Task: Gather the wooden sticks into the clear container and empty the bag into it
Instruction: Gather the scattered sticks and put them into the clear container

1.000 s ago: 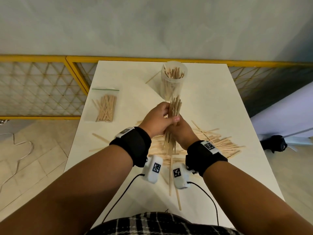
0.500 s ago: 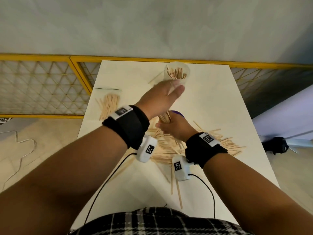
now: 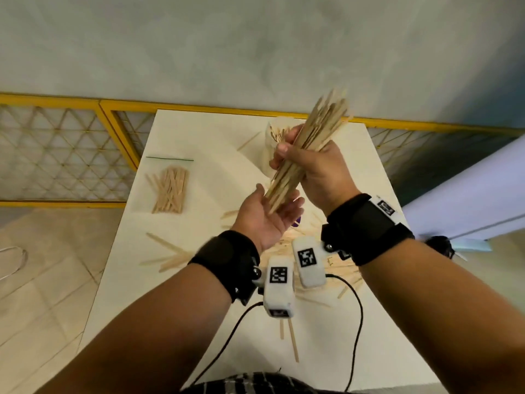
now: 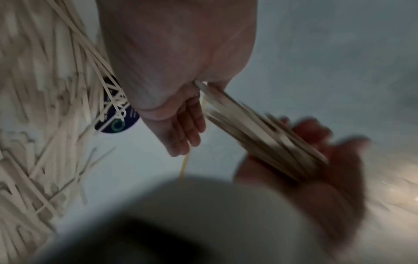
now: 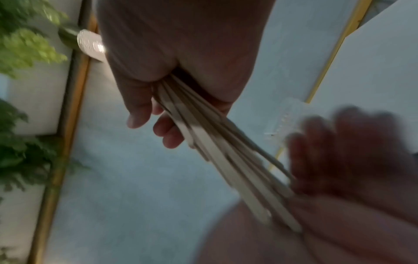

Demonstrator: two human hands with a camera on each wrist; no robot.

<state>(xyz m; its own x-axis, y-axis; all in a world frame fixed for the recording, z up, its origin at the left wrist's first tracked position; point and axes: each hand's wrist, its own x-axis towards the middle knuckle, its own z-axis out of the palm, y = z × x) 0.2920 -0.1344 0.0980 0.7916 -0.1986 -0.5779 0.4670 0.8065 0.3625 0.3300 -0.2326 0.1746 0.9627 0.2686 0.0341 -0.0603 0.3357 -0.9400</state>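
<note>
My right hand (image 3: 304,157) grips a thick bundle of wooden sticks (image 3: 309,143) in the air, tilted up to the right. My left hand (image 3: 272,214) lies palm up with straight fingers against the bundle's lower ends. In the right wrist view the thumb and fingers wrap the bundle (image 5: 226,160). In the left wrist view the stick ends (image 4: 248,128) meet my palm. The clear container (image 3: 271,146), with sticks in it, stands behind my hands, partly hidden. The clear bag of sticks (image 3: 170,189) lies flat at the table's left.
Loose sticks (image 3: 170,257) lie scattered on the white table (image 3: 199,132), with a pile (image 4: 34,107) under my wrists. A dark round lid (image 4: 117,117) lies among them. A yellow railing (image 3: 113,129) runs behind and left of the table.
The bundle stood upright on the table in both hands. My left hand let go and swung out; my right lifted the bundle, and my left palm now meets its lower ends.
</note>
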